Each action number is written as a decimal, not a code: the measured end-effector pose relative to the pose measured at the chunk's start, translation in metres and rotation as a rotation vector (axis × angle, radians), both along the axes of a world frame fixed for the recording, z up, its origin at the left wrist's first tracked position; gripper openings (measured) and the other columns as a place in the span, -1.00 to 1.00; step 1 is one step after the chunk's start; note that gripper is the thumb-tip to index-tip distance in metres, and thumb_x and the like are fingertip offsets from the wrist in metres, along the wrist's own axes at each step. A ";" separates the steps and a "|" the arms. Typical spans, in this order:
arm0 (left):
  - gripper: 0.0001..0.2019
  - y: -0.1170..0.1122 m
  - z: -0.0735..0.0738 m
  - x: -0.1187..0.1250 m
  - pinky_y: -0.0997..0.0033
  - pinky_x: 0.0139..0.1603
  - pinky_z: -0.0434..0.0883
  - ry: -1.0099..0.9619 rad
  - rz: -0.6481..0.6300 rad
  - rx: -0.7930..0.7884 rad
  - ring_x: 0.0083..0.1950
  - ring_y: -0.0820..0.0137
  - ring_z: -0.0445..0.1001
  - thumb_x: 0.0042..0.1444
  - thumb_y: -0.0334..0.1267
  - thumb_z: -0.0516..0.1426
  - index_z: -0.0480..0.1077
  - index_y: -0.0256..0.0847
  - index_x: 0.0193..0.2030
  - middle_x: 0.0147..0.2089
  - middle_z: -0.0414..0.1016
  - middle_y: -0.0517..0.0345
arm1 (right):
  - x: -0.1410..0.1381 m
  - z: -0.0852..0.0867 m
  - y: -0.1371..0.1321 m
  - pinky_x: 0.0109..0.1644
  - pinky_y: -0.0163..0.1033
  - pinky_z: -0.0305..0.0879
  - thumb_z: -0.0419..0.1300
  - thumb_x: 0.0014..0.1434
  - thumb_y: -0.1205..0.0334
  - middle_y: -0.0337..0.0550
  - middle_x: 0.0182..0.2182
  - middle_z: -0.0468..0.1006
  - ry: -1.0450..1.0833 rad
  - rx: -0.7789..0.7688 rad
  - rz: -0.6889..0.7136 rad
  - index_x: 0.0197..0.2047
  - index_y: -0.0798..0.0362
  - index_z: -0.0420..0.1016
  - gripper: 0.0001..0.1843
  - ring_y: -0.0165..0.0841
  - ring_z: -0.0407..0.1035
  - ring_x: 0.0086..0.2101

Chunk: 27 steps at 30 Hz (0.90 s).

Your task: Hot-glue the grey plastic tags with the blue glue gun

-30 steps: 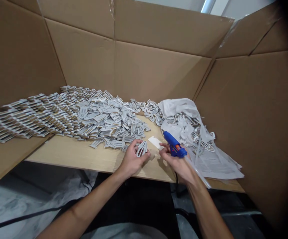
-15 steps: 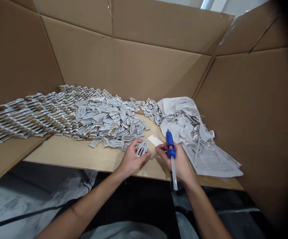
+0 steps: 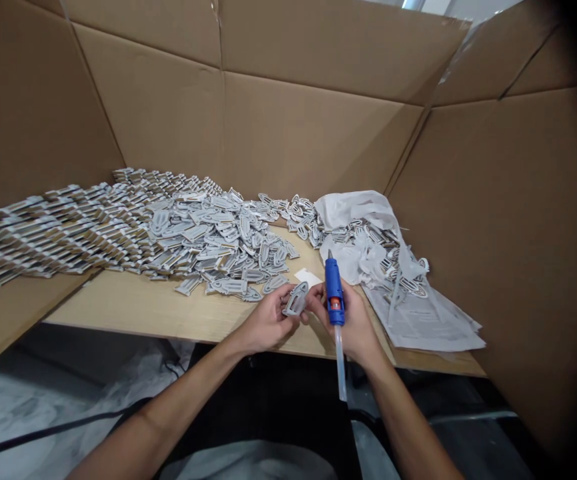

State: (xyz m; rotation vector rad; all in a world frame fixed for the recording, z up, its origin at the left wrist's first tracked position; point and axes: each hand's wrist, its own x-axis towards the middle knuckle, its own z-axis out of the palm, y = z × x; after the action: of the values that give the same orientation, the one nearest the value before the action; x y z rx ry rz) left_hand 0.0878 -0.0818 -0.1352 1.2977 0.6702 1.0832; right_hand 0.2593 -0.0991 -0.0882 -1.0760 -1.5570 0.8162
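Between the thumb and fingers of my left hand (image 3: pixel 267 321) is a small grey pointed cutout piece (image 3: pixel 296 300), tilted up off the table. My right hand (image 3: pixel 356 323) is closed around a blue glue gun (image 3: pixel 334 287), its nozzle pointing away from me and a clear glue stick (image 3: pixel 340 363) sticking out of its back. The right thumb and fingertips come up to the right edge of the grey piece; whether they grip it too I cannot tell. Just beyond the hands, a white card (image 3: pixel 307 277) lies on the table (image 3: pixel 168 313), partly covered by them.
A loose heap of grey pieces (image 3: pixel 223 233) lies beyond my left hand. Stacked rows of similar pieces (image 3: pixel 68 230) stretch along the left. On the right, crumpled white paper (image 3: pixel 418 323) holds more pieces. Tall cardboard walls (image 3: pixel 318 133) enclose the back and sides.
My left hand has moved right with the grey piece, and the piece has turned. My right hand and the glue gun have shifted left, bringing the right fingertips to the piece.
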 end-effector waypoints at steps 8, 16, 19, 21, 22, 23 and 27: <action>-0.63 0.003 0.000 0.000 0.42 -0.05 0.44 0.035 -0.074 0.094 -0.11 0.36 0.52 0.13 -0.26 0.32 0.43 -0.30 0.05 -0.09 0.55 0.00 | -0.003 -0.003 0.001 -0.42 -0.28 0.41 0.34 0.14 0.15 -0.24 -0.40 0.52 0.002 0.012 0.017 -0.23 0.00 0.38 -0.77 -0.39 0.38 -0.48; -0.55 0.000 0.007 0.001 0.53 -0.22 0.41 0.017 -0.047 0.017 -0.23 0.45 0.49 0.02 -0.36 0.32 0.45 -0.30 0.09 -0.11 0.57 0.03 | -0.002 -0.013 0.003 -0.42 -0.32 0.37 0.31 0.14 0.31 -0.30 -0.43 0.48 -0.012 0.067 0.057 -0.22 0.00 0.36 -0.81 -0.43 0.36 -0.50; -0.59 0.001 0.004 0.001 0.52 -0.21 0.43 0.007 -0.024 0.002 -0.21 0.43 0.53 0.06 -0.32 0.32 0.48 -0.29 0.09 -0.07 0.60 0.00 | 0.000 -0.017 0.004 -0.41 -0.34 0.34 0.29 0.10 0.36 -0.31 -0.42 0.50 -0.054 0.090 0.028 -0.22 0.00 0.38 -0.80 -0.43 0.36 -0.49; -0.63 0.003 0.000 0.002 0.50 -0.15 0.46 -0.008 -0.026 0.003 -0.16 0.40 0.56 0.14 -0.28 0.29 0.48 -0.27 0.09 -0.05 0.60 -0.01 | 0.001 -0.019 0.005 -0.39 -0.34 0.33 0.28 0.08 0.38 -0.29 -0.39 0.53 -0.099 0.106 0.003 -0.23 0.00 0.39 -0.80 -0.43 0.37 -0.48; -0.64 0.004 -0.003 0.002 0.50 -0.14 0.47 -0.013 -0.027 0.006 -0.14 0.39 0.57 0.17 -0.25 0.29 0.49 -0.27 0.10 -0.04 0.61 -0.02 | 0.002 -0.020 0.005 -0.37 -0.33 0.33 0.28 0.08 0.39 -0.29 -0.38 0.54 -0.125 0.110 -0.006 -0.23 0.00 0.39 -0.80 -0.42 0.38 -0.47; -0.64 0.005 -0.005 0.002 0.50 -0.13 0.47 -0.017 -0.027 0.008 -0.12 0.38 0.58 0.19 -0.23 0.28 0.49 -0.26 0.11 -0.03 0.61 -0.02 | 0.002 -0.021 0.005 -0.35 -0.32 0.33 0.28 0.08 0.39 -0.29 -0.37 0.55 -0.157 0.117 -0.020 -0.22 0.00 0.39 -0.80 -0.41 0.39 -0.46; -0.62 0.005 -0.006 0.002 0.53 -0.19 0.46 -0.034 0.005 -0.015 -0.12 0.38 0.58 0.15 -0.20 0.33 0.49 -0.26 0.08 -0.02 0.60 -0.03 | -0.001 -0.024 0.004 -0.29 -0.27 0.29 0.33 0.12 0.30 -0.24 -0.34 0.51 -0.325 0.252 -0.176 -0.22 0.00 0.38 -0.80 -0.34 0.39 -0.38</action>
State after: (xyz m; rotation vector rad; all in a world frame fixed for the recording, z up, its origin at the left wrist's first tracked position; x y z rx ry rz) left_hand 0.0900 -0.0771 -0.1415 1.2627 0.6553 1.0996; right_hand 0.2578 -0.0949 -0.1117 -1.1779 -1.7496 0.3244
